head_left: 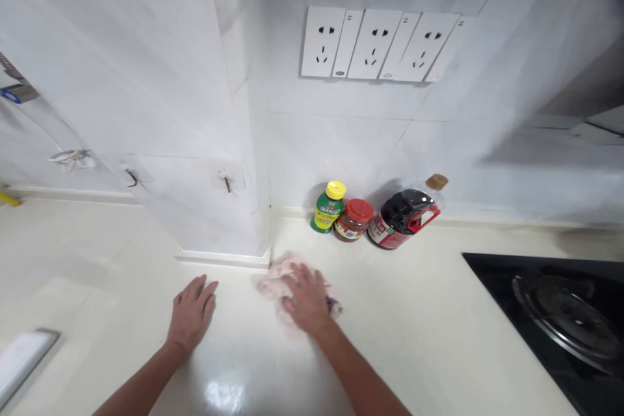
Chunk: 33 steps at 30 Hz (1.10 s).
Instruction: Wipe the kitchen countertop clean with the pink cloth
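Note:
A pale pink cloth (273, 281) lies crumpled on the white countertop (234, 344), by the corner of the wall pillar. My right hand (306, 298) presses down on this cloth, fingers spread over it; both are blurred by motion. Some dark patterning shows on the cloth beside the palm. Farther left, my left hand (191, 313) rests palm down on the counter with its fingers loosely extended, holding nothing. Behind the cloth stand a green bottle with a yellow cap (328, 208), a red-lidded jar (353, 220) and a large bottle of dark liquid (405, 213).
A black cooktop (550, 312) is set into the counter on the right. The wall pillar (224, 260) juts out ahead, with hooks (225, 180) on it. Sockets (375, 45) line the back wall. A flat whitish object (26, 364) lies at lower left.

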Available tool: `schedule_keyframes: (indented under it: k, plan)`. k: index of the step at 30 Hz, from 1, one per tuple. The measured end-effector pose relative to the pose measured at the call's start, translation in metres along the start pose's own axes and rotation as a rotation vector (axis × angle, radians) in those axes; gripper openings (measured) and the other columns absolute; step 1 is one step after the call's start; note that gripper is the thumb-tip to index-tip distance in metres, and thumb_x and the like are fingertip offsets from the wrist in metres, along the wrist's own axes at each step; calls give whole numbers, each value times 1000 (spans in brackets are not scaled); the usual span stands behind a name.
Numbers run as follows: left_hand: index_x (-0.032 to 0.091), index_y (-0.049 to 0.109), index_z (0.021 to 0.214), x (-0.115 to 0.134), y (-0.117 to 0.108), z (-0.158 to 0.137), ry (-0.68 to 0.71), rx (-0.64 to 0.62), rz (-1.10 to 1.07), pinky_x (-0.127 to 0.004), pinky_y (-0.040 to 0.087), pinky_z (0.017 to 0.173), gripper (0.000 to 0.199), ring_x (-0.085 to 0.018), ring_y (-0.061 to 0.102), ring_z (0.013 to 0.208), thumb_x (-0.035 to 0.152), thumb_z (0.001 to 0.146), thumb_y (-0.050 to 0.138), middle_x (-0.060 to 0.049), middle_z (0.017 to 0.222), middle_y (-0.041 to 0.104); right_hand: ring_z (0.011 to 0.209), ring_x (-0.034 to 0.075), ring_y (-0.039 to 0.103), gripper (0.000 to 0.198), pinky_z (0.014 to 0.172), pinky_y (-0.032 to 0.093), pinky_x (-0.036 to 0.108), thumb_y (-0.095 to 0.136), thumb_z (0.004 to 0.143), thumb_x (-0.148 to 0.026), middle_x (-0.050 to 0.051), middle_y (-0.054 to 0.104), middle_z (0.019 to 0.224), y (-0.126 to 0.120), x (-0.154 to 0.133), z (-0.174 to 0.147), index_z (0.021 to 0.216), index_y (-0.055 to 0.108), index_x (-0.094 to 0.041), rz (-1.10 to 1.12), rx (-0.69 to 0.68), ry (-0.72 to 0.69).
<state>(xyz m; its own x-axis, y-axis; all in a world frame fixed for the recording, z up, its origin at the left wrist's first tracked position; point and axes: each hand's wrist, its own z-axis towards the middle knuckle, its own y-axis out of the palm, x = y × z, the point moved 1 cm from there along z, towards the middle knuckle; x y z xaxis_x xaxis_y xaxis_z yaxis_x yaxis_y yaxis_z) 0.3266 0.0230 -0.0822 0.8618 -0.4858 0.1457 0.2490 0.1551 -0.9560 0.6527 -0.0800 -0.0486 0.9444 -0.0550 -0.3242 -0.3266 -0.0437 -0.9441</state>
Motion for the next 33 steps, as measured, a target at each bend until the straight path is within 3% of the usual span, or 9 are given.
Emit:
schedule_keyframes:
  k: [3,7,10,12,16,20,25,29,33]
  plan:
    - [29,68,130,3,-3,1,-12,-14,-18,-48,44,105,43,-30,51,138,38,99,39,-11,145,61,151,36,29,53,116,24,61,47,97,-42,11,34,167,-12,96,-33,148,53,-28,-155,163,367]
    - [26,68,128,7,-6,2,-33,-23,-87,-52,43,105,43,-32,50,138,37,98,39,-15,144,61,149,41,29,67,112,27,68,33,98,-60,13,25,170,-22,208,-116,156,43,-28,-149,299,795]
    - [25,68,128,9,-7,2,-42,-29,-138,-56,41,107,43,-34,49,139,36,98,38,-16,146,59,147,45,30,71,107,28,73,26,97,-68,11,22,171,-23,250,-163,157,40,-34,-104,376,1058]
    - [25,67,129,9,-5,1,-40,-31,-156,-56,39,108,43,-34,47,141,35,99,38,-17,147,58,146,47,30,70,103,29,75,24,97,-67,13,25,169,-20,249,-170,156,42,-35,-94,445,1162]
    - [25,67,127,8,-3,-1,-45,-13,-213,-58,37,110,41,-35,46,141,35,98,40,-17,147,57,141,48,36,63,99,34,74,27,99,-58,19,35,162,-4,184,-130,154,46,-33,-150,495,1117]
    - [24,66,128,5,0,-4,-57,39,-309,-58,38,112,40,-34,48,139,37,99,41,-16,143,60,138,45,41,59,100,38,65,33,101,-50,17,38,162,24,57,-71,155,46,-30,-258,357,747]
    - [24,57,136,-5,5,-7,-119,150,-470,-49,43,113,44,-25,55,131,37,101,34,-12,133,65,136,42,42,53,103,35,58,43,101,-41,15,41,160,60,-99,-25,151,51,-29,-289,208,367]
    - [24,57,134,-18,-4,-32,-230,235,-546,-48,46,113,43,-23,54,131,39,103,32,-12,134,63,127,37,48,55,100,36,53,46,100,-41,19,47,153,56,-164,12,153,47,-25,-204,132,298]
    - [25,57,135,-37,-29,-84,-327,261,-562,-49,45,115,43,-24,54,132,45,101,37,-10,137,62,129,38,47,55,101,36,55,48,100,-43,20,49,150,46,-208,36,153,46,-26,-103,65,278]
